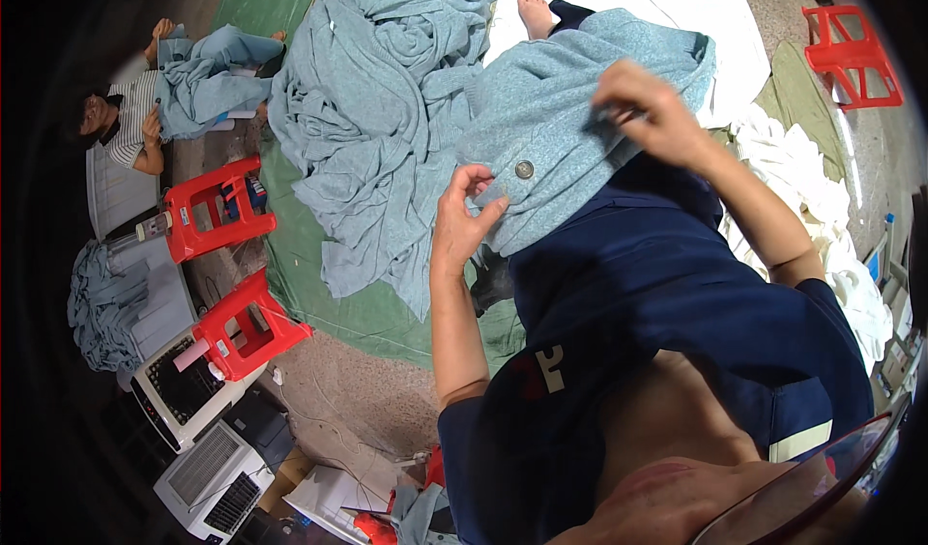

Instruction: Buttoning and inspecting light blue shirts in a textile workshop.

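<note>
A light blue-grey knitted garment (565,110) lies over my lap, with a round dark button (525,169) near its edge. At that edge, just left of the button, my left hand (464,212) grips the fabric between curled fingers and thumb. My right hand (657,120) is raised over the garment's right part, its fingers curled and blurred by motion. Something small and dark shows at its fingertips, too smeared to name. A large heap of the same blue-grey knitwear (372,110) lies to the left of my lap, touching the garment.
Red plastic stools (220,207) stand at the left, and another red stool (851,57) at the far right. White cloth (802,207) is piled on my right. A green sheet (300,245) covers the floor. At far left, another person (135,110) handles similar knitwear.
</note>
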### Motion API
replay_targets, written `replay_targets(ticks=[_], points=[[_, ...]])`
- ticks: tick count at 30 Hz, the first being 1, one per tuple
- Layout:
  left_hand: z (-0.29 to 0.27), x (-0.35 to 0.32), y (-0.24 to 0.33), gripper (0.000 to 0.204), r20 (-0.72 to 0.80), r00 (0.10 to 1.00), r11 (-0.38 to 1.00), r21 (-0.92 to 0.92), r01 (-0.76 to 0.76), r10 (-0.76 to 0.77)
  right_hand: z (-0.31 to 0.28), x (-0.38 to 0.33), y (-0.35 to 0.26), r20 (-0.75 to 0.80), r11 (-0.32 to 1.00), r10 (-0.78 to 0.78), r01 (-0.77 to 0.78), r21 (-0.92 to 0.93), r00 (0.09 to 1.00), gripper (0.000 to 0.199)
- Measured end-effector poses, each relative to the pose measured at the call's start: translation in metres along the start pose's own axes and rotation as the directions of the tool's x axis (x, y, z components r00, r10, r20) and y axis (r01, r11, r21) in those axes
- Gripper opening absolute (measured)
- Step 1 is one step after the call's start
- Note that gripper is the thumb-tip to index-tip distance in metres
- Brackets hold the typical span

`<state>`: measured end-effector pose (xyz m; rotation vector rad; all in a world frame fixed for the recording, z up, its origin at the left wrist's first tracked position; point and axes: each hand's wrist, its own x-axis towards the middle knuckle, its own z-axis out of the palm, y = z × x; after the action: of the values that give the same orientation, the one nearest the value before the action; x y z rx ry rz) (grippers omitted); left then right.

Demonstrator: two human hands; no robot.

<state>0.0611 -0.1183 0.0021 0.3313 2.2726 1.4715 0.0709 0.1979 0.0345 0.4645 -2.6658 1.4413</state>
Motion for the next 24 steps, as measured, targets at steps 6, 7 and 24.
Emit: replay_targets(ticks=[6, 7, 24], points=[[0.002, -0.009, -0.003, 0.026, -0.046, 0.994, 0.993, 0.077, -0.093, 0.097, 0.066, 0.021, -0.018, 0.24, 0.988, 0.119, -0.139, 0.069, 0.964, 0.03], [0.004, -0.011, -0.005, 0.026, -0.052, 0.994, 0.993, 0.077, -0.088, 0.092, 0.072, 0.022, -0.015, 0.279, 0.993, 0.084, -0.103, 0.051, 0.956, 0.028], [0.02, 0.026, 0.063, 0.028, 0.135, 0.958, 0.954, -0.197, -0.225, 0.254, -0.014, 0.026, -0.053, 0.381, 0.885, 0.036, -0.207, 0.417, 0.924, 0.014]])
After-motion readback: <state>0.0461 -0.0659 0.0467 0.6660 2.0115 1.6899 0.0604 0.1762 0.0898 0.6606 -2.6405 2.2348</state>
